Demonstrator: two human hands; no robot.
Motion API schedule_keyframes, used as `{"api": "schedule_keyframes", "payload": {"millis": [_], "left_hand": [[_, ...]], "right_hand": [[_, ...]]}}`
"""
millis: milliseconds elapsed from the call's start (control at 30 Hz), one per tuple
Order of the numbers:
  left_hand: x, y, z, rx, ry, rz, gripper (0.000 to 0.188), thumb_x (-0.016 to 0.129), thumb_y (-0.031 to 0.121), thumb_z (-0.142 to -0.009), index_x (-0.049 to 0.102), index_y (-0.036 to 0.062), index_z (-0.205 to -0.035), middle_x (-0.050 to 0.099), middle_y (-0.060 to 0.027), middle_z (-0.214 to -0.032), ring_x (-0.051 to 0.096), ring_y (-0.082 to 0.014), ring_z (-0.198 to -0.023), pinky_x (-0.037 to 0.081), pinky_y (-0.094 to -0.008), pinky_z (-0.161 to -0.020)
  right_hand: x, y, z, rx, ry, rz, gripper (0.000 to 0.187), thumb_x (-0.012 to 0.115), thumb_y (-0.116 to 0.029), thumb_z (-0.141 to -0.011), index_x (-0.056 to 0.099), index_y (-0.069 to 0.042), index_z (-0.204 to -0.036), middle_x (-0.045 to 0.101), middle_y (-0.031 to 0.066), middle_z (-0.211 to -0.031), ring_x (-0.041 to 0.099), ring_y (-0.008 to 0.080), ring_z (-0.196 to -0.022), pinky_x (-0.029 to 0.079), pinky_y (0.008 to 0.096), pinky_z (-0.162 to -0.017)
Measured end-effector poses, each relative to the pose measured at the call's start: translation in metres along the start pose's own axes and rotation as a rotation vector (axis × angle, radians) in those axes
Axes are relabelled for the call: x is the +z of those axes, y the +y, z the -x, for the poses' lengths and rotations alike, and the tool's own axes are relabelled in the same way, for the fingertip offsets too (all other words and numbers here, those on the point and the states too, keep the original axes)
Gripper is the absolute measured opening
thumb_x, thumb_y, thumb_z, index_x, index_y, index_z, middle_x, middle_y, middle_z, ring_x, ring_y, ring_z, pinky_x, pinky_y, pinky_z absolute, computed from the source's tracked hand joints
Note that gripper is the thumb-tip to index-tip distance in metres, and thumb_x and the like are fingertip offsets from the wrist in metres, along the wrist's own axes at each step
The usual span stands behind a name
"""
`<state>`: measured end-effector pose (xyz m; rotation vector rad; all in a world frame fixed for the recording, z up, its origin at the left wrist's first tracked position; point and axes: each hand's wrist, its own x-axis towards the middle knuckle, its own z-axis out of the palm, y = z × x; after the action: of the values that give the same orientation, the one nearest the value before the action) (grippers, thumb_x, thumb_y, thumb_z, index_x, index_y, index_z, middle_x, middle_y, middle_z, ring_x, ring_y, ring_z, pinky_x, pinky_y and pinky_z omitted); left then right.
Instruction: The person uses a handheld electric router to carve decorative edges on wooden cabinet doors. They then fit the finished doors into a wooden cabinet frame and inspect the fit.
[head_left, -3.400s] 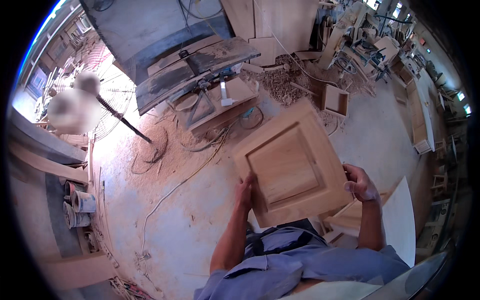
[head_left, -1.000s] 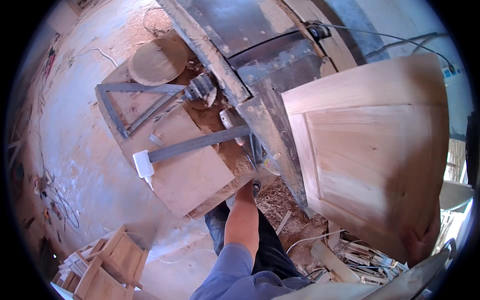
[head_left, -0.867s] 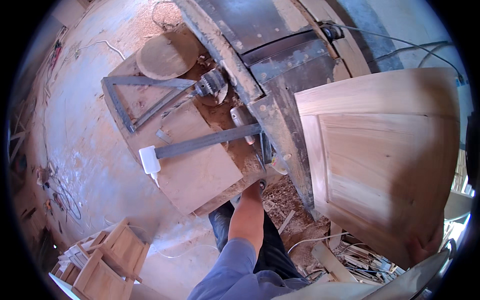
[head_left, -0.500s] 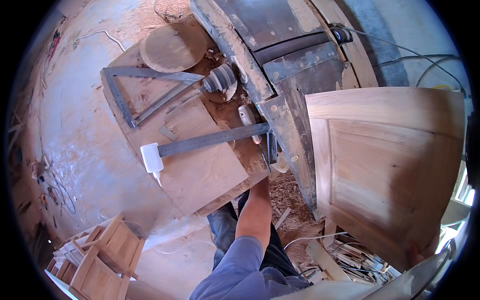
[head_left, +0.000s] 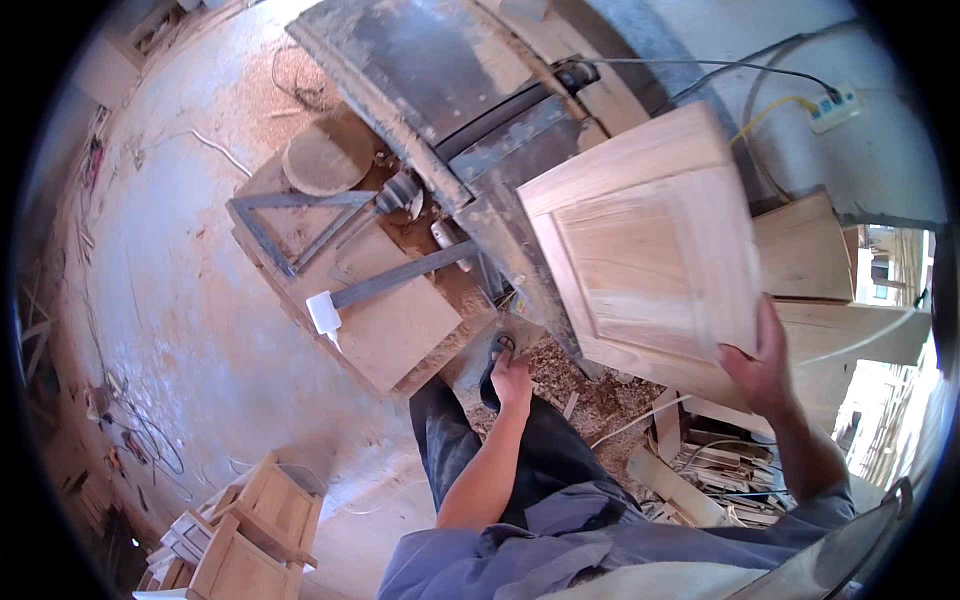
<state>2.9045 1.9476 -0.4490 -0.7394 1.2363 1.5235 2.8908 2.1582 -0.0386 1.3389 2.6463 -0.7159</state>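
The right hand (head_left: 765,365) is gripping the wooden cabinet door (head_left: 650,250), now lifted higher over the machine (head_left: 480,110); the left hand (head_left: 510,378) is reaching below, its grip unclear.

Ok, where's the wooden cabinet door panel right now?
In the head view, the wooden door panel is at upper right, held by its lower edge in the right hand, in front of the dusty woodworking machine.
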Motion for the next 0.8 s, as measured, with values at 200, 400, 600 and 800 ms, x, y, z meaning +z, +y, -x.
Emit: {"api": "schedule_keyframes", "payload": {"millis": [200, 400, 600, 800], "left_hand": [[0.047, 0.082, 0.114, 0.779, -0.310, -0.798, 0.082, 0.080, 0.008, -0.079, 0.038, -0.0030, -0.148, 0.052, -0.0242, -0.139, 0.054, -0.0357, -0.125, 0.045, -0.0426, -0.105], [0.115, 0.111, 0.140, 1.183, -0.404, -0.743, 0.111, 0.087, 0.013, -0.070, 0.019, 0.0080, -0.157, 0.015, -0.0300, -0.161, 0.020, -0.0533, -0.146, 0.023, -0.0609, -0.117], [0.157, 0.101, 0.114, 1.279, -0.194, -0.665, 0.099, 0.089, 0.009, -0.061, 0.033, 0.0030, -0.143, 0.015, -0.0349, -0.159, 0.014, -0.0591, -0.146, 0.023, -0.0645, -0.117], [0.176, 0.102, 0.085, 1.231, -0.138, -0.691, 0.077, 0.082, 0.002, -0.057, 0.046, 0.0003, -0.125, 0.012, -0.0357, -0.158, 0.012, -0.0605, -0.146, 0.021, -0.0649, -0.117]], "right_hand": [[-0.006, -0.013, -0.025, 0.104, -0.103, -0.139, 0.058, 0.068, -0.013, -0.077, 0.047, 0.008, -0.127, 0.067, 0.0269, -0.102, 0.068, 0.0328, -0.097, 0.051, 0.0400, -0.086], [-0.009, -0.042, -0.059, -0.162, -0.018, -0.003, 0.062, 0.069, -0.014, -0.078, 0.046, 0.007, -0.131, 0.068, 0.0276, -0.101, 0.067, 0.0421, -0.098, 0.052, 0.0422, -0.085], [0.002, -0.062, -0.089, -0.066, -0.144, 0.109, 0.071, 0.071, -0.013, -0.079, 0.039, 0.008, -0.139, 0.065, 0.0307, -0.112, 0.066, 0.0382, -0.108, 0.050, 0.0430, -0.093], [-0.006, -0.044, -0.066, -0.304, -0.147, 0.031, 0.093, 0.068, -0.004, -0.080, 0.018, 0.002, -0.158, 0.043, 0.0311, -0.150, 0.047, 0.0372, -0.139, 0.040, 0.0386, -0.111]]}}
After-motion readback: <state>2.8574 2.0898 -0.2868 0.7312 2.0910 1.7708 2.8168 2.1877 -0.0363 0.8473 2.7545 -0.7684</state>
